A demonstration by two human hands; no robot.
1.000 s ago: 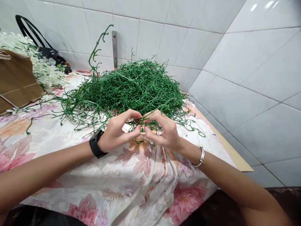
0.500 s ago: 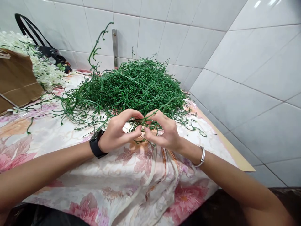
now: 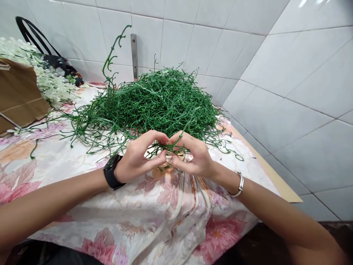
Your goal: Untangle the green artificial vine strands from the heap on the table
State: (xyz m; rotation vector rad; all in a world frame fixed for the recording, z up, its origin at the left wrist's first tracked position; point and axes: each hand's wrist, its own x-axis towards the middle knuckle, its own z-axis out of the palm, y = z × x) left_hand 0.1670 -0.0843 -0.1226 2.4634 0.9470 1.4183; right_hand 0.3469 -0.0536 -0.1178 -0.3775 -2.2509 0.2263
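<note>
My left hand (image 3: 142, 156) and my right hand (image 3: 194, 154) meet fingertip to fingertip, just in front of a big heap of green artificial flower stems (image 3: 162, 101). Between them they pinch a thin green plastic stem (image 3: 180, 137), whose free end slants up and away to the right over the heap. Thumbs and forefingers of both hands are closed on it. Thin green offshoots show in the gap below the fingers; which of them belong to the held stem I cannot tell.
A floral cloth (image 3: 116, 206) covers the table. At the left stand a brown cardboard box (image 3: 20, 94) and white artificial flowers (image 3: 52, 79), with a black-handled bag (image 3: 59, 62) behind. One branched stem (image 3: 110, 55) sticks up high. Tiled walls (image 3: 303, 92) close off the back and right.
The held stem's free end has swung from leaning far right to more upright. My right fingers have shifted slightly on it; both hands stay in nearly the same place.
</note>
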